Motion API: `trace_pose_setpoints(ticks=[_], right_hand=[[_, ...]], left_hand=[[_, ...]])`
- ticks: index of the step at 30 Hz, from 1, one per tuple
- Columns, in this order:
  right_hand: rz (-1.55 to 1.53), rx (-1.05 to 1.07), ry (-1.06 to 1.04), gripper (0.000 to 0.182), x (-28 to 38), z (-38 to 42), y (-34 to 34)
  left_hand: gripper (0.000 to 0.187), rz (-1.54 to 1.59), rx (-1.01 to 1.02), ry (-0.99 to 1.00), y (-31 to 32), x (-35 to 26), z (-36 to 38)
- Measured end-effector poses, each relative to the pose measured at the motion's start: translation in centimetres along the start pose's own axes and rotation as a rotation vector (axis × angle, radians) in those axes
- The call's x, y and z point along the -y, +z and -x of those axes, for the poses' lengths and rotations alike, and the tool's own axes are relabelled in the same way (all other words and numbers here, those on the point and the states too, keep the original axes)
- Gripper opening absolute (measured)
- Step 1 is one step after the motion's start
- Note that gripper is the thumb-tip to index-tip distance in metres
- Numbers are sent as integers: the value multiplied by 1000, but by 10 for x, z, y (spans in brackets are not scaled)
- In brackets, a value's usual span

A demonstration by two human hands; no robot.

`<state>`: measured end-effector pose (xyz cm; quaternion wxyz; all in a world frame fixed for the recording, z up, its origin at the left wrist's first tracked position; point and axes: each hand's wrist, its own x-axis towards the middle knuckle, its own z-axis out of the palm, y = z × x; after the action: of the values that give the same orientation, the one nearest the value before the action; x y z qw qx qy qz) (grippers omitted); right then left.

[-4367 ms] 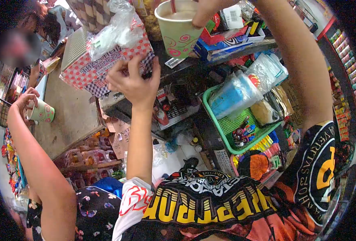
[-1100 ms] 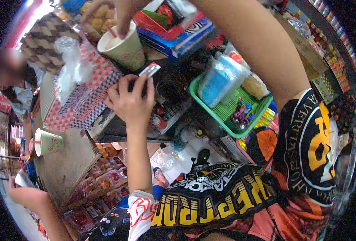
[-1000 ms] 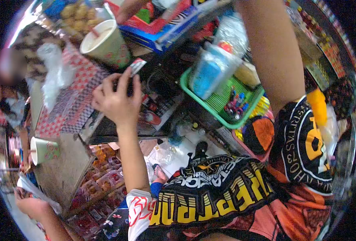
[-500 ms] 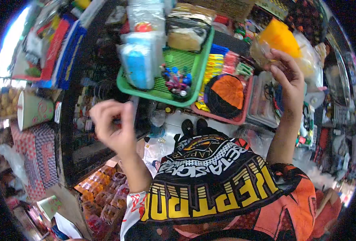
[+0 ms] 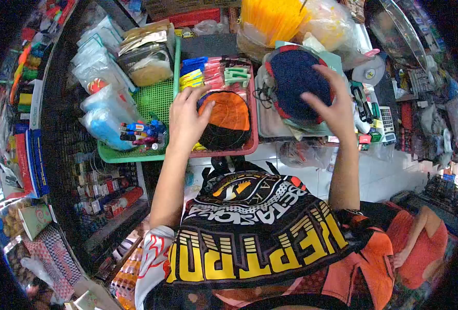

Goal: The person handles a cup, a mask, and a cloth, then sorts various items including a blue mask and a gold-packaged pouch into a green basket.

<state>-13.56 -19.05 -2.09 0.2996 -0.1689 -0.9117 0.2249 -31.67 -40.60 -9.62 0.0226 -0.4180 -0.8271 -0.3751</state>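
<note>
My left hand is open, its fingertips and thumb at the left edge of a round orange-and-black cloth item that looks like a cap. This lies in a red basket with several small yellow, blue, pink and green packs behind it. My right hand is also open, thumb and fingers apart over the right side of a round navy cloth item with red edging. The navy item rests on stacked clear plastic containers.
Left of the red basket, a green basket holds plastic-wrapped packs and small colourful bottles. Behind the navy item stands a bag of yellow-orange straws. A calculator lies to the right. Another person's arm shows at lower right.
My view has swung right. My right hand has come from near the yellow bag down to the navy item; my left hand has moved from beside the green basket to the orange-and-black item.
</note>
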Motion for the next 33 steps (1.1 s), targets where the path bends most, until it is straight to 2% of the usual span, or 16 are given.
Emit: trace_pose_setpoints(ticks=[3,6,10,13,15,17,20,21,23,24,25,26,27,29,30,33], right_hand=[[337,83,-27,45,-1,12,25],[381,146,76,32,-4,12,30],[433,153,64,22,-5,6,26],[-260,-140,356,22,-17,7,19],[-184,-480,421,29,-30,9,7],[-1246,-850,576,32,-43,5,-13],[-1069,-932,431,39,-40,3,-35],[-993,-974,653,39,-44,9,-44],[-1352,-716,395,41,-58,31,-56],[-1346,-720,395,41,-51,27,-58],[-1252,-814,524,42,-38,19,-58],[-1154,-907,649,43,-31,15,-58],[-1152,-913,646,43,-31,16,-58],[-1343,-979,770,41,-35,22,-57],[-1441,-1063,802,42,-42,26,-57],[-1378,-1070,728,44,-48,34,-57]], left_hand=[[24,57,29,4,8,8,-3],[22,181,37,-13,10,0,-5],[20,333,58,2,3,-18,-14],[20,412,38,-8,-5,-27,-16],[20,433,24,-18,-12,-30,-17],[19,499,9,-56,-16,-36,-18],[16,521,30,21,-10,-53,-27],[14,522,62,72,-5,-59,-32],[23,445,138,103,5,-78,-43],[28,243,149,161,13,-84,-49],[33,39,158,219,21,-90,-56],[33,41,160,224,30,-96,-61],[38,-69,127,200,39,-102,-66],[43,-174,91,185,53,-104,-74],[44,-187,86,188,60,-103,-77],[40,-161,107,189,74,-101,-79]])
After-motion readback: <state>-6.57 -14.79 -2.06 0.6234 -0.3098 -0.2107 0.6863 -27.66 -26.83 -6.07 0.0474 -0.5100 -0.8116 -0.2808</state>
